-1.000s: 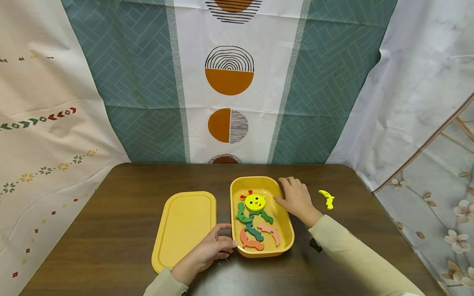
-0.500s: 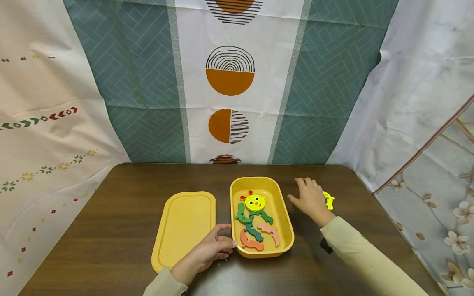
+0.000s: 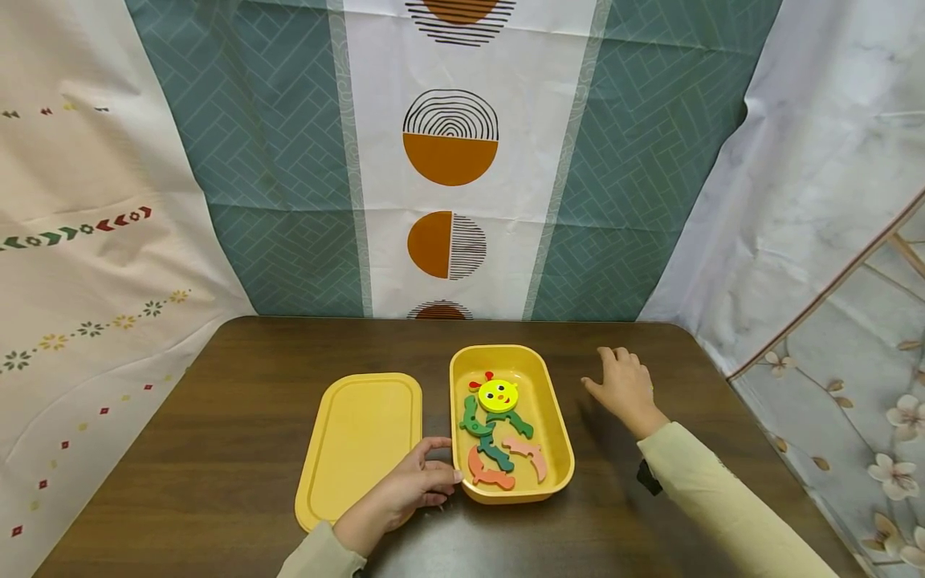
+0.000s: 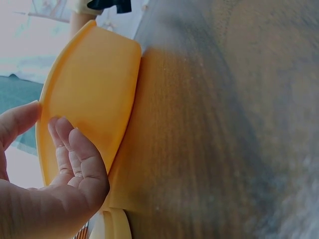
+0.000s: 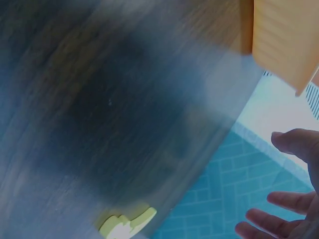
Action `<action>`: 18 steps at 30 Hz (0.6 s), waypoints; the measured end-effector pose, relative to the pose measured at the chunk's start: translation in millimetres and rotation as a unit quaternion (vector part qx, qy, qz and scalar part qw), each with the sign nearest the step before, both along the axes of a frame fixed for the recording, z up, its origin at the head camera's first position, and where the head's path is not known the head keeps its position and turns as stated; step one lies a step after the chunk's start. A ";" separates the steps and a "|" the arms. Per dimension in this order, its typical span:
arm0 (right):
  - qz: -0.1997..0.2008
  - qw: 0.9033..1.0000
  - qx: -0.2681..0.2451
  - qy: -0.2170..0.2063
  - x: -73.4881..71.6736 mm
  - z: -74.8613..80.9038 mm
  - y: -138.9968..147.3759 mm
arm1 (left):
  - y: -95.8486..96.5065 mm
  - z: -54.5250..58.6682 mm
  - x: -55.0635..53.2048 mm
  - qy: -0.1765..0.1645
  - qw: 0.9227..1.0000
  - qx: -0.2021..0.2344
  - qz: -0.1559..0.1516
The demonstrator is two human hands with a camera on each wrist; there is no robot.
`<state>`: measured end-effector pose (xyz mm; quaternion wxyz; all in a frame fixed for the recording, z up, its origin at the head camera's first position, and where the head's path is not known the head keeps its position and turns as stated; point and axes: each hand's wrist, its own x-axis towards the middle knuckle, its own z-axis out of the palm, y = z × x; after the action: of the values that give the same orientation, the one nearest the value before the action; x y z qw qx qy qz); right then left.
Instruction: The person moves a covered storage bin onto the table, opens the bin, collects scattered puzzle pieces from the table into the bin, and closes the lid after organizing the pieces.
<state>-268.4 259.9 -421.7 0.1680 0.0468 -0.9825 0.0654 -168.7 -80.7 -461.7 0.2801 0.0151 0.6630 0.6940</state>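
My left hand (image 3: 415,486) touches the near left corner of a yellow plastic box (image 3: 560,437). In the left wrist view, its thumb tip meets the box rim, and the loosely bent fingers (image 4: 87,159) lie by the outer wall. Inside the box lies a round yellow smiley caterpillar head (image 3: 498,396) with red antennae. Curved green (image 3: 473,419), teal (image 3: 495,454), pink (image 3: 529,454) and orange (image 3: 490,475) pieces lie below it. My right hand (image 3: 623,389), fingers spread, hovers right of the box. A yellow curved piece (image 5: 130,224) shows in the right wrist view; the hand mostly hides it from the head view.
A flat yellow lid (image 3: 364,441) lies on the brown wooden table (image 3: 217,449) left of the box. Patterned cloth curtains (image 3: 282,160) stand behind the table and along both sides.
My right hand has moved from the box's right rim rightward through the air, over the yellow curved piece, covering it in the head view. The left hand and the box have stayed in place.
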 end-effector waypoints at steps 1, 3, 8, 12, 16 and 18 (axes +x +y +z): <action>-0.002 1.000 0.000 -0.001 -0.7 -0.1 1.3 | -0.1 0.2 -0.2 -0.001 1.000 -0.001 0.001; -0.007 1.000 -0.002 -0.004 -1.9 -0.4 3.5 | -0.2 0.4 -0.3 -0.001 1.000 -0.002 0.002; -0.021 1.000 -0.008 -0.010 -4.9 -3.9 8.7 | 0.1 -0.3 -0.6 -0.004 1.000 -0.002 0.002; -0.037 0.999 -0.009 -0.005 -6.9 -8.1 13.5 | 0.0 -0.2 -0.2 -0.005 1.000 -0.001 0.002; -0.051 0.998 -0.018 -0.019 -9.0 -11.1 21.0 | 0.0 0.0 0.1 -0.005 1.000 0.000 0.001; -0.056 0.998 -0.024 -0.032 -10.1 -11.3 24.6 | -0.2 -0.4 -0.2 -0.007 1.000 0.000 0.001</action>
<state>-278.6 284.5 -432.9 0.1411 -0.0147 -0.9865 0.0813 -168.9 -80.9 -462.1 0.2846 0.0096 0.6606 0.6946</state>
